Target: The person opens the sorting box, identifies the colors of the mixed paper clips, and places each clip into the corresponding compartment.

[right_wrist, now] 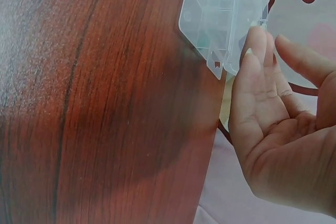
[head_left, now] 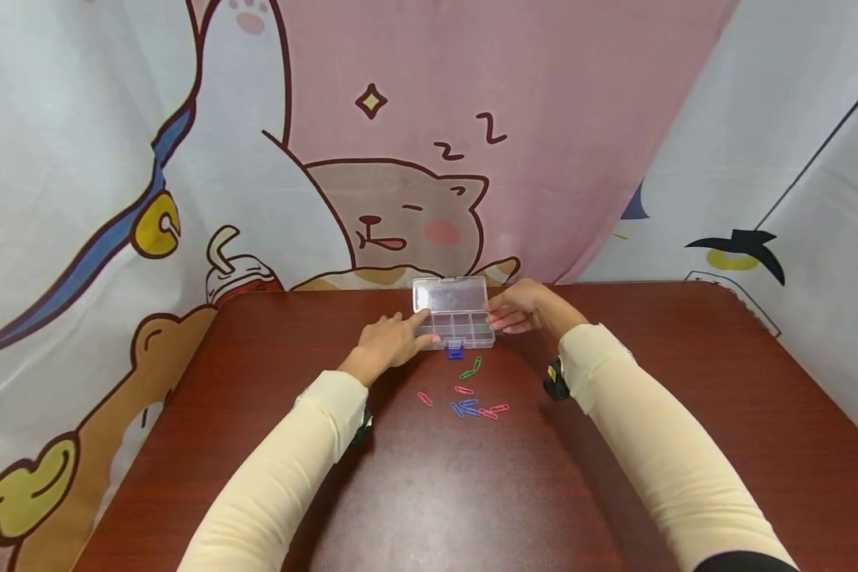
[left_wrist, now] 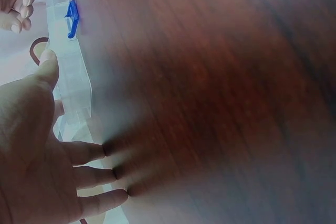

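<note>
A clear plastic compartment box (head_left: 454,324) stands near the table's far edge, its lid (head_left: 449,295) raised at the back and a blue latch (head_left: 455,351) at its front. My left hand (head_left: 389,339) is at the box's left side, thumb on the front rim and the other fingers spread straight. In the left wrist view three fingertips reach down to the table. At the right end of the box is my right hand (head_left: 518,307), fingers nearly straight and thumb apart in the right wrist view. Something faintly green shows in a right-hand compartment.
On the brown table (head_left: 443,492) in front of the box lie green paper clips (head_left: 467,373), a single pink paper clip (head_left: 425,399) and a cluster with blue paper clips (head_left: 457,410) and more pink ones. A printed cloth (head_left: 558,119) hangs behind the table.
</note>
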Available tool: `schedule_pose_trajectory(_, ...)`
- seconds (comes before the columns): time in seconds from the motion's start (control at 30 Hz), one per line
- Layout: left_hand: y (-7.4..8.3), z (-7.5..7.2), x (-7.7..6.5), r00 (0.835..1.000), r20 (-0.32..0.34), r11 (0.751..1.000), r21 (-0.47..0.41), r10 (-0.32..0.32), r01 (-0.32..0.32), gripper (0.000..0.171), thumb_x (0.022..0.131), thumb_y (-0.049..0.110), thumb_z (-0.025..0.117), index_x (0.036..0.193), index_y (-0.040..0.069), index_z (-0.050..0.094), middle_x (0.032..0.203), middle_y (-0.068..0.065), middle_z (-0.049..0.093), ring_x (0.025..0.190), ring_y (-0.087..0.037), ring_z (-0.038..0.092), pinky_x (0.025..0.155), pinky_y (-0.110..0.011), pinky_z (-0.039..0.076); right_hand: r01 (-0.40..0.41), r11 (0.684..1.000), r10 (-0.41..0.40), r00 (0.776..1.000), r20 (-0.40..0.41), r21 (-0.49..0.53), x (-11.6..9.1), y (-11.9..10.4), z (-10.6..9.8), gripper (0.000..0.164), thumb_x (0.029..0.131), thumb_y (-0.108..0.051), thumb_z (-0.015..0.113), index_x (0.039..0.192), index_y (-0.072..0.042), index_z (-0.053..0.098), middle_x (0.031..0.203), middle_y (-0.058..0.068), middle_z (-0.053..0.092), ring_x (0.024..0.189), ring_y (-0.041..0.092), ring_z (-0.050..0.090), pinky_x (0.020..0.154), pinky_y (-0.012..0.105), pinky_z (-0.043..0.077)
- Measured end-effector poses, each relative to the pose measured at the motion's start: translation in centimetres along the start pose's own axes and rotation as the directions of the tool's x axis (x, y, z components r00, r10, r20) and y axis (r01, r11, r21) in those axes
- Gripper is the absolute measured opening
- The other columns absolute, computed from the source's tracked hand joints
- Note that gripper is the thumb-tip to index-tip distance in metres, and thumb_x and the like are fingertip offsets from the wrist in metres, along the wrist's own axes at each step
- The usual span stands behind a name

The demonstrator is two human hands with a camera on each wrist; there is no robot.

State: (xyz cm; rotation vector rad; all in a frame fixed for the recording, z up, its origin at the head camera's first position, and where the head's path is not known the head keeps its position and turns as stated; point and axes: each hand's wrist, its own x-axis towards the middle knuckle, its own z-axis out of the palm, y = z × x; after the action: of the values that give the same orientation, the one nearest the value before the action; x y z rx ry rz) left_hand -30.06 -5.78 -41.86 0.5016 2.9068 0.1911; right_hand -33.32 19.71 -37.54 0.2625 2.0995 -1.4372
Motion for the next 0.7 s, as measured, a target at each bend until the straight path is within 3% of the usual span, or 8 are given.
schedule_pose_trajectory(0.37,0.0,-0.1,0.0,1.0,-0.003,1.0,0.009,0.001,-0.001,0.068,0.095,0.068,0.036,0.154,0.036,0.026,0.15,-0.017,0.042,0.135,-0.042,0.041,0.103,-0.058,0.039,0.022,0.999,-0.022,1.0,-0.011,-0.041,-0.4,0.1,0.5,0.041,0.095,-0.018,0.062,0.126,0.007,0.057,0.079,0.002,0.074,0.067,0.01,0.07,0.066,0.027,0.055)
schedule_pose_trajectory(0.7,0.0,0.0,0.0,1.0,-0.01,1.0,0.002,0.001,-0.001,0.069,0.095,0.068,0.037,0.154,0.035,0.026,0.15,-0.018,0.041,0.135,-0.042,0.041,0.103,-0.058,0.039,0.071,0.986,-0.064,0.997,0.052,-0.151,-1.9,-0.3,2.4,0.037,0.089,-0.016,0.064,0.119,0.006,0.062,0.075,0.003,0.072,0.065,0.012,0.069,0.062,0.028,0.055)
